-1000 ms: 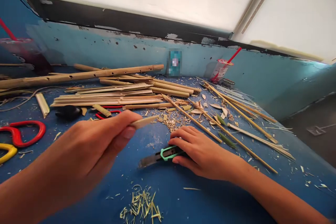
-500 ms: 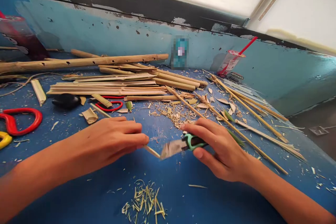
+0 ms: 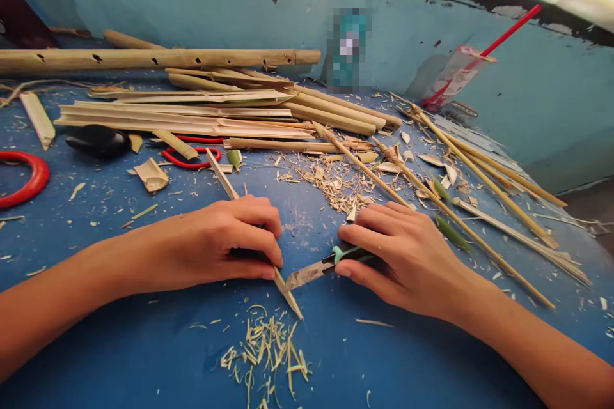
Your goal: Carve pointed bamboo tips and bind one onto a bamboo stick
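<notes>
- Far left: red loop handle (image 3: 36, 180) on blue table (image 3: 119, 358); rounded black object (image 3: 98, 140) to its right.
- Left hand (image 3: 218, 239): fingers curled, pinching a pale bamboo strip (image 3: 290, 300). Strip slants under the hand, lower tip out toward the near side.
- Centre, nearer than the strip tip: loose heap of thin shavings (image 3: 266, 351).
- Cutter knife (image 3: 311, 273): blade meets strip near lower end, apparently touching.
- Right hand (image 3: 407, 255): fingers wrapped round knife's handle.
- Far right: cup (image 3: 458, 75), red straw (image 3: 513, 30), by the wall (image 3: 542, 102).
</notes>
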`<action>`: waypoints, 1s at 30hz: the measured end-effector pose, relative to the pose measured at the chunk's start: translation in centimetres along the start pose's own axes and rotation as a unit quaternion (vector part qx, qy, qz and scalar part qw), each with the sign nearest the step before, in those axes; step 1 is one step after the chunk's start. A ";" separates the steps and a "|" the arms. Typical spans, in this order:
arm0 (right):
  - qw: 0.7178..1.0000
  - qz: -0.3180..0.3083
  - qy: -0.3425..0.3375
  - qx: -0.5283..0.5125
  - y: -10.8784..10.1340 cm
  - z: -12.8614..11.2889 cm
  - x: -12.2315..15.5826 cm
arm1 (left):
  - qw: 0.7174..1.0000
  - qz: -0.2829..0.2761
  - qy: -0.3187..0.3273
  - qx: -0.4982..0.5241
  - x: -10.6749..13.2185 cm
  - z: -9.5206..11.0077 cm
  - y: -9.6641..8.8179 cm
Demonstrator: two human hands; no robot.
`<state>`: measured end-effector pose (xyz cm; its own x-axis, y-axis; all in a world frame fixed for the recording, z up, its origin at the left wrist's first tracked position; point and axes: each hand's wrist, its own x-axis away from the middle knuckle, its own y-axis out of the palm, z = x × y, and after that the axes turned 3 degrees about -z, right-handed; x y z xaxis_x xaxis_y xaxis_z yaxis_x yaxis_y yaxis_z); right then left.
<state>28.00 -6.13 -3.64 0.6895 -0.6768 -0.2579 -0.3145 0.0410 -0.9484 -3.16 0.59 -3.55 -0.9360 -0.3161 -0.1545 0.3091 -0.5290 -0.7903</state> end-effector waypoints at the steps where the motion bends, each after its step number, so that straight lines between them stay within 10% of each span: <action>1: 1.000 -0.002 0.000 0.001 0.0 0.0 0.0 | 1.000 0.006 0.004 0.007 0.0 -0.1 0.0; 30: 0.999 -0.027 -0.028 -0.009 0.5 -1.7 -1.8 | 0.998 0.012 0.008 0.057 0.2 -0.7 0.4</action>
<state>25.43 -6.15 -3.35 0.7405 -0.6361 -0.2166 -0.2877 -0.0088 -0.9577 -3.38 0.86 -4.31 -0.9300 -0.3187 -0.1830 0.3486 -0.6075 -0.7137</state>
